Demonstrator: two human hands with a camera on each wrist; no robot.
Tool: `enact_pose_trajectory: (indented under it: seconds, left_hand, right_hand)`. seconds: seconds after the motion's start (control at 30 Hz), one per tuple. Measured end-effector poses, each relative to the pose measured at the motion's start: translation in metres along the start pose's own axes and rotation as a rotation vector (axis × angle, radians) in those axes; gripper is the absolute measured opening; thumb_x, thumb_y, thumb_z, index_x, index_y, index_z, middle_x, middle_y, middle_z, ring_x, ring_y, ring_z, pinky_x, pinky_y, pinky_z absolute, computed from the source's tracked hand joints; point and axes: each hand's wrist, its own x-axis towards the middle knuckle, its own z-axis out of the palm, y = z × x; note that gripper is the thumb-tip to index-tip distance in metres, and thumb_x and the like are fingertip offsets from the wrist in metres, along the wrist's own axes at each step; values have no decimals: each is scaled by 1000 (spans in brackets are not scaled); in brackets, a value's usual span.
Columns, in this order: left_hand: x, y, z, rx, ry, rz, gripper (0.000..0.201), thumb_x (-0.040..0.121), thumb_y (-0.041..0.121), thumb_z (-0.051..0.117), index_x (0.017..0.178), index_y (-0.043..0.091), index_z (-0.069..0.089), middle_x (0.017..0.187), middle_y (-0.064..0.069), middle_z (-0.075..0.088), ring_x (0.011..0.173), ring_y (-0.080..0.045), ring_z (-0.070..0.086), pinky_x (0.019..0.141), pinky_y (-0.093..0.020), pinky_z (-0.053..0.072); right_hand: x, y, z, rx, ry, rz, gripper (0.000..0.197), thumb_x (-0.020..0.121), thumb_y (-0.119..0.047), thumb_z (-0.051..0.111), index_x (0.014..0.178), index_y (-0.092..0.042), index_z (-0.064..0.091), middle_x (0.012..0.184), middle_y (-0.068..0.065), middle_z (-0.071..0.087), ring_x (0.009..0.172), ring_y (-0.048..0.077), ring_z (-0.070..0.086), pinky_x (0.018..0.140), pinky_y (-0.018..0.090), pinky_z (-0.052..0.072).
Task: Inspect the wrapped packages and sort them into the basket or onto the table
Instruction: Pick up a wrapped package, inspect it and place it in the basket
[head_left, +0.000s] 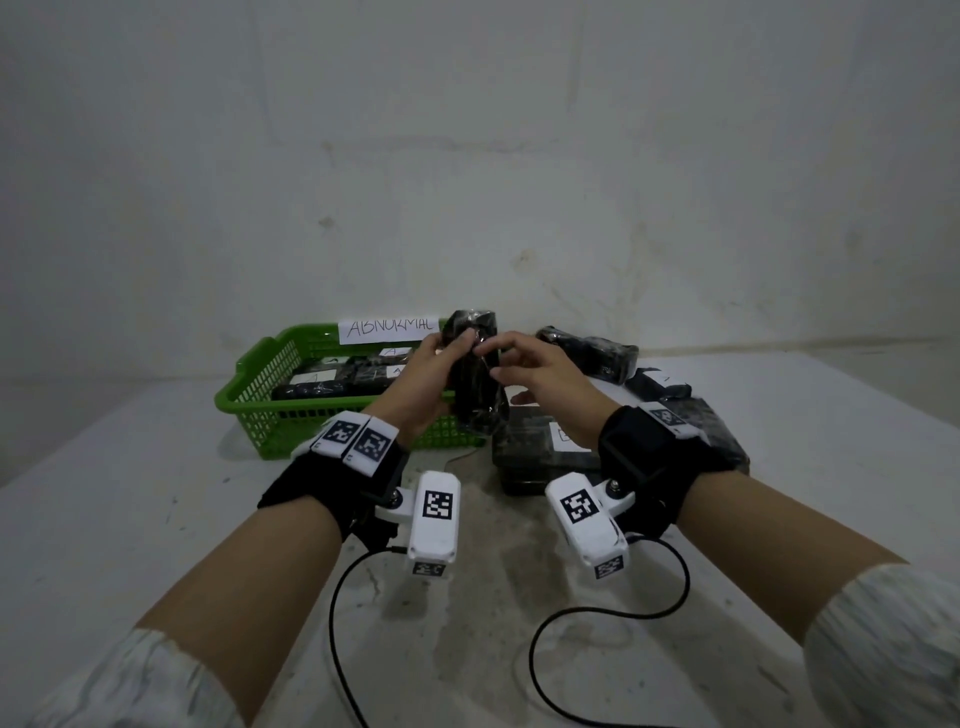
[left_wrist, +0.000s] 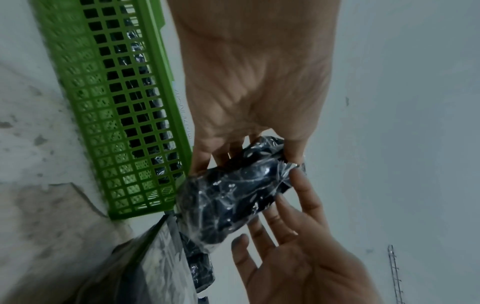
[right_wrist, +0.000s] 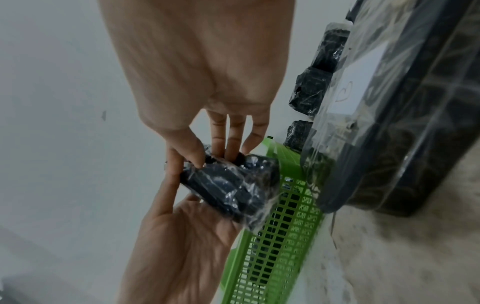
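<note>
Holding a wrapped package (head_left: 476, 384) upright over the surface (head_left: 156, 467) beside the green basket (head_left: 254, 387), my left fingers (head_left: 464, 339) curl round it. My right fingers (head_left: 501, 347), loosely spread, touch its wrap. Inspection seems under way; next calls for judging basket or surface.

Black film-wrapped package (head_left: 475, 384) upright, raised near the green basket (head_left: 270, 426).

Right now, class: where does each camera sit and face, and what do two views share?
Head: on the head, facing forward and down at basket and package; left hand, right hand, forearms show.
Left wrist: looks along the left hand at the package.
Right wrist: along the right hand, same package.
Both wrist views share package, basket, both hands.
</note>
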Motion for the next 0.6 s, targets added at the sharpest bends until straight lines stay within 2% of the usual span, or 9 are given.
enact_pose_trajectory:
  seconds: [0.07,0.1,0.13,0.2,0.23,0.3,0.43,0.5,0.6]
  left_hand:
    - [0,-2,0,-12,-13,-7,34,98,31,48,125,10,49,115,-8,61,111,-25,58,81,-45,53]
    - [-1,-2,0,-15,-33,-12,30,98,29,47,122,12,51,110,-6,63,105,-22,59,77,-41,53]
    - [-2,-2,-1,-8,-54,-16,27,98,28,47,119,14,54,106,-3,64,101,-19,60,73,-39,53]
    - [-4,-3,-3,13,-82,-18,23,98,28,47,114,16,58,104,-1,65,99,-17,59,72,-36,51]
    - [-5,-2,-3,25,-90,-15,23,98,29,47,113,16,59,104,-1,66,99,-17,59,73,-36,51]
    - [-6,-2,-5,62,-100,4,26,97,30,47,115,16,61,102,0,67,97,-15,61,72,-33,51]
    - [-7,0,-6,157,-108,71,30,95,25,52,123,17,57,107,-1,67,97,-12,64,78,-26,51]
    - [-7,0,-7,173,-109,75,38,93,22,55,131,16,53,113,-4,65,100,-14,63,80,-27,51]
    - [-7,-2,-6,179,-99,86,43,93,17,56,135,15,49,115,-3,64,104,-16,62,78,-27,52]
  right_hand:
    - [-1,-2,1,42,48,-8,21,92,-3,55,90,-24,60,79,-7,52,72,5,55,63,20,41]
    - [-1,-2,2,72,84,-4,17,93,-6,56,93,-23,57,84,-6,53,76,6,56,65,21,41]
    - [0,-2,1,103,107,12,15,95,-12,56,102,-24,54,92,-4,53,83,8,57,69,23,42]
    - [2,-2,1,136,120,68,32,96,-26,56,126,-25,44,107,-2,50,97,11,57,76,27,43]
    - [3,-2,1,146,109,97,39,96,-31,56,132,-25,42,111,-2,52,101,12,57,79,28,44]
    - [3,-3,2,180,72,114,32,96,-35,54,126,-23,52,110,-7,61,97,8,60,78,25,47]
    - [2,-3,1,176,77,77,13,95,-27,57,104,-23,65,93,-10,69,75,-4,65,63,14,48]
    - [2,-2,2,175,117,61,8,95,-22,58,98,-19,65,85,-9,67,65,-6,63,60,15,48]
    - [3,0,4,167,134,62,5,94,-19,59,96,-19,64,83,-8,66,63,-5,63,60,19,49]
